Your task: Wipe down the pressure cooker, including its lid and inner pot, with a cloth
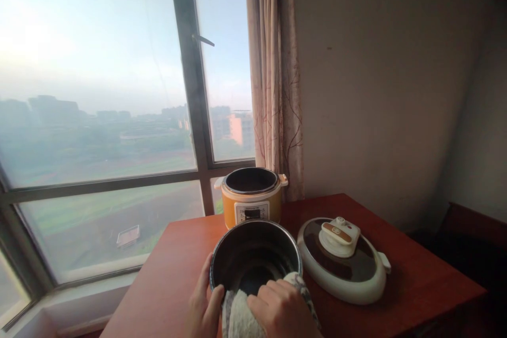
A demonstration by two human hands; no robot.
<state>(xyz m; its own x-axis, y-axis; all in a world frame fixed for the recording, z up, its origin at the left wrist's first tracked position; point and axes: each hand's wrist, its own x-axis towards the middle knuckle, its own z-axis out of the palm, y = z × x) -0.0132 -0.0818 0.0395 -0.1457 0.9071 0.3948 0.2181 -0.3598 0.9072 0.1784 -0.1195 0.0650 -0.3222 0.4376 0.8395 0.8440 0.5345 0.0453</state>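
Observation:
A dark inner pot (255, 237) is tilted toward me over the table, its round mouth facing the camera. My left hand (206, 298) grips its left side, thumb at the rim and fingers around the outside. My right hand (279, 306) is closed on a pale patterned cloth (241, 317), which lies over the pot's near rim. Part of the cloth also shows on the right of that hand. Just behind the pot stands the orange pressure cooker body (231, 208), open at the top, with a control panel on its front.
The cooker's lid (348, 285), white with a brown top and a white knob, lies on the red table (420, 280) to the right. A window (99, 179) is at the left, with a curtain (273, 63) beside it. A bare wall rises behind the table.

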